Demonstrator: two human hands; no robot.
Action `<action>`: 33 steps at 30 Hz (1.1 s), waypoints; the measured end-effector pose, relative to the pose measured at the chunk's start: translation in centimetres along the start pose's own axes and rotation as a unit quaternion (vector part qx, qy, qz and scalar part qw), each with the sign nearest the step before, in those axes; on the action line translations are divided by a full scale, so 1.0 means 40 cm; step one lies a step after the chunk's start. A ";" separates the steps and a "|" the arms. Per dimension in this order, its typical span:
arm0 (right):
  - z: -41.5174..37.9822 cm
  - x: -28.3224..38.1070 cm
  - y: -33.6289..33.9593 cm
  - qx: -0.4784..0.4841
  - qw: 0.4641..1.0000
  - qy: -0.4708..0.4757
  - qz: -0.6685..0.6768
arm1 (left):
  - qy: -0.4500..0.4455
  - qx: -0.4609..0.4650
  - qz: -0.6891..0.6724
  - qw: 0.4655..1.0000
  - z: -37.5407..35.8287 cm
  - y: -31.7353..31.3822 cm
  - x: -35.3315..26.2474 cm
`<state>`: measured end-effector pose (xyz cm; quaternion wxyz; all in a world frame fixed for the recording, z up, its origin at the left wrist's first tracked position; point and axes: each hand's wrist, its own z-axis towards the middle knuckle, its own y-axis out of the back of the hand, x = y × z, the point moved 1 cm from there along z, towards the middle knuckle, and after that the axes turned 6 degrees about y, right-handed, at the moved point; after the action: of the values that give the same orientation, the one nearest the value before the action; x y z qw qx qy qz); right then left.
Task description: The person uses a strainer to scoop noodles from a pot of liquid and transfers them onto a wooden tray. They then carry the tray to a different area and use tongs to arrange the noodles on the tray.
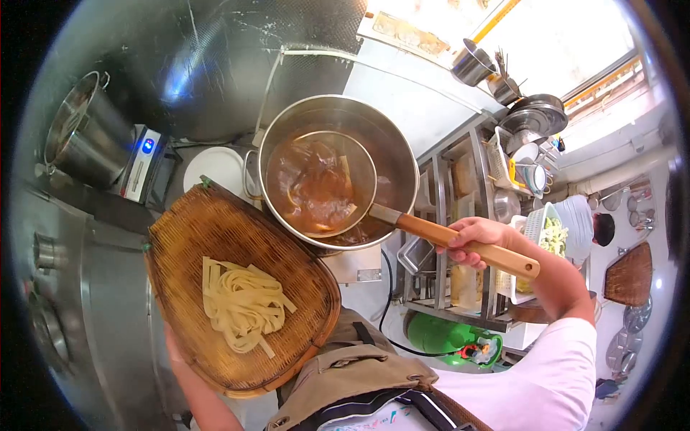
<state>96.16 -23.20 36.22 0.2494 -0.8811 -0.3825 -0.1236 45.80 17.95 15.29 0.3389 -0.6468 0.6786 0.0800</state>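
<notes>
My right hand (478, 241) is wrapped around the wooden handle of a round strainer (438, 233). The strainer's bowl sits low in a large metal pot (410, 154), in reddish-brown broth, with some pale strips showing inside it. On the other side, my left hand (173, 345) carries a woven bamboo tray (194, 230) by its left edge; the fingers are hidden beneath it. A loose heap of wide, flat noodles (244, 305) lies on the tray, which is tilted close to the pot's lower left rim.
Left of the pot are a white plate (208, 164), a tall stockpot (90, 136) and a cooker with a blue display (141, 164). To the right stands a metal rack (467, 158) with baskets and bowls. A green gas cylinder (442, 334) and black hose are below.
</notes>
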 end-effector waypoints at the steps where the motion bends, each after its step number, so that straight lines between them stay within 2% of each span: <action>1: -0.018 -0.005 0.005 0.001 1.000 0.000 0.010 | -0.001 0.002 0.000 1.000 0.001 0.002 0.000; 6: -0.082 0.015 0.098 0.004 0.999 -0.018 -0.030 | -0.003 0.010 0.005 1.000 0.005 0.002 -0.001; 8: -0.108 0.065 0.081 -0.070 0.988 -0.022 -0.136 | -0.002 0.012 0.008 1.000 0.005 -0.002 0.001; 10: -0.109 0.118 0.063 -0.135 0.951 -0.030 -0.277 | 0.000 0.015 0.011 1.000 0.002 -0.004 0.006; 13: -0.078 0.173 -0.013 -0.182 0.916 -0.069 -0.352 | 0.003 0.018 0.014 1.000 -0.002 -0.003 0.009; 16: -0.002 0.156 -0.013 -0.115 0.913 -0.081 -0.383 | -0.002 0.024 0.015 1.000 -0.004 -0.002 0.008; 20: 0.077 0.116 -0.027 -0.057 0.974 -0.047 -0.215 | -0.010 0.039 0.015 0.999 -0.008 0.014 0.011; 24: 0.057 0.035 -0.037 -0.063 0.995 -0.032 -0.077 | -0.017 0.055 0.008 0.998 -0.004 0.038 0.013; 26: 0.034 -0.031 -0.027 -0.013 1.000 0.004 0.000 | -0.019 0.065 0.006 0.998 0.001 0.046 0.016; 30: 0.038 -0.141 -0.044 0.085 0.985 0.067 0.138 | -0.022 0.087 0.018 0.996 0.019 0.035 0.011; 33: 0.091 -0.217 -0.072 0.201 0.917 0.078 0.337 | -0.023 0.106 0.030 0.994 0.020 0.025 0.011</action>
<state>88.25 -24.88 30.58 0.4770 -0.8767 -0.0590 -0.0217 45.18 18.18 14.09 0.4187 -0.5843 0.6944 0.0328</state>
